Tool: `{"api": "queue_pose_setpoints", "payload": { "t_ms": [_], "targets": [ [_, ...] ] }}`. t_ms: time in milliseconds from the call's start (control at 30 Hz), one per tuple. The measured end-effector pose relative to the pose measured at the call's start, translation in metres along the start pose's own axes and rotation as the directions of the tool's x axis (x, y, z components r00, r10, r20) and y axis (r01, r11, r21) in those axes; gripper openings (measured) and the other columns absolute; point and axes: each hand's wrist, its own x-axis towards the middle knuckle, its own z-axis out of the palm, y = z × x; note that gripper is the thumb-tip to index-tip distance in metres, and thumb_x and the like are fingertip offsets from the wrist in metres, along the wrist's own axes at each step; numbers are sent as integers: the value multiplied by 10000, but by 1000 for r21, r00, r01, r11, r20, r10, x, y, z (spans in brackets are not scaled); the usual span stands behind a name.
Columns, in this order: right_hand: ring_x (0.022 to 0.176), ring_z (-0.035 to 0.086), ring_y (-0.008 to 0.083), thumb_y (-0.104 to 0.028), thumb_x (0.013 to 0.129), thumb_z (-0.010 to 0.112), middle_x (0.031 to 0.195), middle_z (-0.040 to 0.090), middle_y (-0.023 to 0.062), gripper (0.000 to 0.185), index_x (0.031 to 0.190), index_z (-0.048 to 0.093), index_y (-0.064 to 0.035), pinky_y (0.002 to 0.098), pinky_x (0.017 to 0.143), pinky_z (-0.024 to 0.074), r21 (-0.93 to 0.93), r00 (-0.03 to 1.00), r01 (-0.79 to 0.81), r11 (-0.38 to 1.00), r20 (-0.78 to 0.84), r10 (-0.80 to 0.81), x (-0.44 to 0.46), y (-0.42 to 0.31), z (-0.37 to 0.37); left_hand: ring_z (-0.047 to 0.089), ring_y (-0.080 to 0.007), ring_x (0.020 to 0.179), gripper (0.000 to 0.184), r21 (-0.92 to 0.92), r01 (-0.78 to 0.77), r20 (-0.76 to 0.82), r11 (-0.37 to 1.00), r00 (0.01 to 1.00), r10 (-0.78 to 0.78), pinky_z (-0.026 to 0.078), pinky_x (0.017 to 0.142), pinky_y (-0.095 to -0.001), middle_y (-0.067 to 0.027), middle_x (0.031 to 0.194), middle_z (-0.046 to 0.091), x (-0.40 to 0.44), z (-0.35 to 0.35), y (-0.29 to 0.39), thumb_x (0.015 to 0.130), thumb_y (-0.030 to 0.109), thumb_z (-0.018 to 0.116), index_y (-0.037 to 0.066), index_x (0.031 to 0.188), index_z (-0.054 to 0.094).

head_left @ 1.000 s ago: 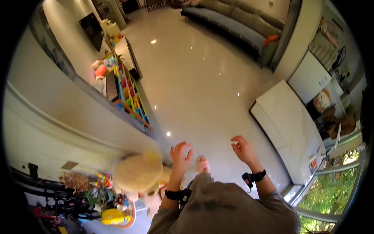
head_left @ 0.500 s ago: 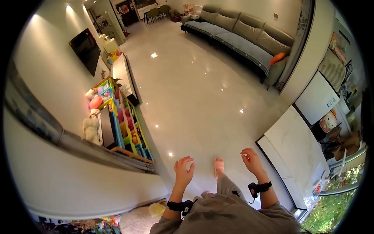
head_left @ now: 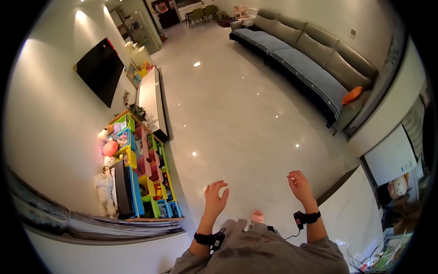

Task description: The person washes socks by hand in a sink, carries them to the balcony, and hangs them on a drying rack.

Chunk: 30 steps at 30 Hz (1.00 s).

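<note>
My left hand (head_left: 216,198) is held up over the pale floor, its fingers apart and slightly curved, with nothing in it. To the right, my right hand (head_left: 299,186) is also raised with loosely bent fingers and holds nothing. Each wrist wears a black strap with a small device, the left strap (head_left: 209,239) and the right strap (head_left: 307,218). Between the forearms a foot in a pink slipper (head_left: 258,216) shows on the floor. Neither hand touches anything.
On the left stands a toy rack (head_left: 150,173) with colourful bins, below a wall-mounted TV (head_left: 100,71) and beside a low white cabinet (head_left: 149,100). A long sofa (head_left: 310,50) lines the right wall. A white marble-look surface (head_left: 349,214) is at the lower right.
The view has moved forward into the room; toy rack and sofa appear larger. The plush toy and clutter at lower left have left the view. Both hands stay raised and empty.
</note>
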Motion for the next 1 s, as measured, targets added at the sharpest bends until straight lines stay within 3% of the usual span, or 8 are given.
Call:
{"api": "queue_pose_setpoints", "payload": {
  "t_ms": [67, 100, 367, 433, 533, 667, 767, 1000],
  "targets": [
    [679, 574, 196, -15, 818, 567, 988, 575, 99, 81, 897, 585, -21, 261, 565, 474, -16, 999, -2, 1000, 45, 3, 46, 1, 6, 564, -296, 958, 158, 83, -101, -112, 991, 988, 110, 433, 834, -393, -124, 1010, 618, 34, 2, -6, 761, 105, 644, 71, 913, 621],
    [656, 579, 194, -23, 816, 573, 985, 576, 94, 83, 898, 583, -28, 266, 560, 474, 10, 998, 50, 999, 37, -50, 66, 6, 15, 574, -305, 945, 152, 107, -87, -128, 990, 987, 101, 441, 827, -397, -136, 1006, 618, 48, 0, -7, 757, 96, 645, 62, 904, 623],
    [702, 579, 194, -24, 823, 567, 998, 572, 95, 76, 897, 585, -25, 256, 571, 476, 2, 981, 152, 988, 125, -151, 245, 11, 76, 583, -320, 957, 150, 89, -21, -247, 996, 968, 42, 461, 817, -387, -165, 1008, 610, 202, -19, -79, 756, 82, 642, 41, 900, 630],
    [619, 573, 187, -36, 815, 580, 979, 573, 91, 76, 891, 579, -34, 266, 554, 470, -50, 976, 194, 980, 113, -187, 293, 10, 90, 583, -320, 953, 151, 59, -24, -271, 998, 962, 39, 464, 812, -383, -167, 1009, 608, 247, -25, -103, 757, 81, 641, 38, 901, 630],
    [618, 571, 176, -30, 819, 580, 979, 572, 93, 71, 890, 580, -35, 259, 546, 467, -65, 985, 146, 987, 100, -139, 369, 1, 104, 534, -268, 1026, 186, -14, -26, -208, 1000, 978, 23, 358, 911, -409, -97, 1065, 588, 325, -32, -133, 791, 166, 624, 85, 958, 612],
    [622, 569, 174, -28, 819, 585, 994, 570, 94, 76, 895, 582, -30, 257, 543, 466, -24, 983, 173, 985, 67, -171, 457, -19, 128, 554, -274, 1004, 177, -7, -5, -210, 1000, 978, 3, 389, 889, -406, -111, 1041, 600, 409, -46, -150, 780, 147, 630, 75, 941, 614],
    [630, 572, 179, -29, 819, 584, 985, 573, 96, 84, 903, 584, -30, 257, 544, 466, -14, 988, 145, 989, 62, -144, 513, -12, 150, 582, -304, 952, 155, -134, -16, -179, 991, 984, -9, 461, 819, -386, -146, 1012, 611, 471, -46, -165, 776, 104, 623, 44, 918, 616],
    [644, 560, 161, -22, 834, 563, 1009, 572, 94, 73, 903, 585, -21, 244, 543, 467, -24, 989, 117, 993, 93, -114, 667, 16, 195, 594, -294, 934, 159, -106, -43, -192, 993, 981, 22, 473, 807, -377, -154, 1016, 608, 625, -33, -214, 778, 96, 618, 38, 927, 618]
  ]
}}
